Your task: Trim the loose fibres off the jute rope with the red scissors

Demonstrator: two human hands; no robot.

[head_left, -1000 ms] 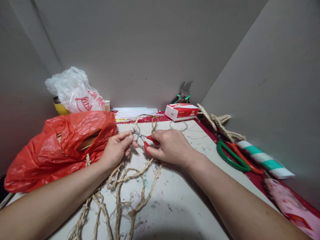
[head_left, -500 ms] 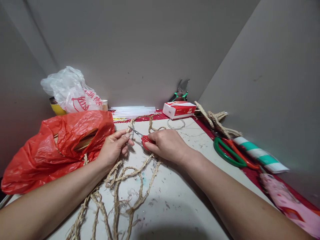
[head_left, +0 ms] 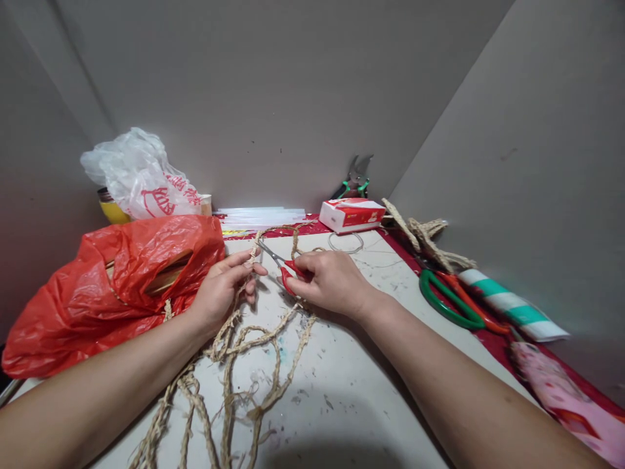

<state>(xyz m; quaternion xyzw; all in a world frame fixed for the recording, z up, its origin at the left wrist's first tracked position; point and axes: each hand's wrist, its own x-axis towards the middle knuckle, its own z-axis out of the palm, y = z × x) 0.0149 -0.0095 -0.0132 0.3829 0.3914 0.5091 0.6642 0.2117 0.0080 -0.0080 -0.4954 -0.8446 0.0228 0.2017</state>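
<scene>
- At the bench's centre, your left hand pinches a strand of braided rope between thumb and forefinger, the other fingers curled loosely under it.
- Your right hand, at 3 o'clock from the left, is closed on the red handles of the small scissors; the blades point to 11 o'clock and their tip meets the rope just beside your left fingertips.
- Rope runs from your hands in loose loops toward 6 o'clock, and one loop lies at 12 o'clock behind the scissors.
- Red plastic bag, at 9 o'clock, touches your left wrist; its mouth gapes and shows a flat tan piece inside, which I cannot identify.
- White plastic bag, at 10 o'clock, drapes over a yellow container; its contents are hidden.
- Red-and-white box sits shut at 1 o'clock, with green-handled pliers behind it.
- Large scissors and a striped roll lie at 3 o'clock.
</scene>
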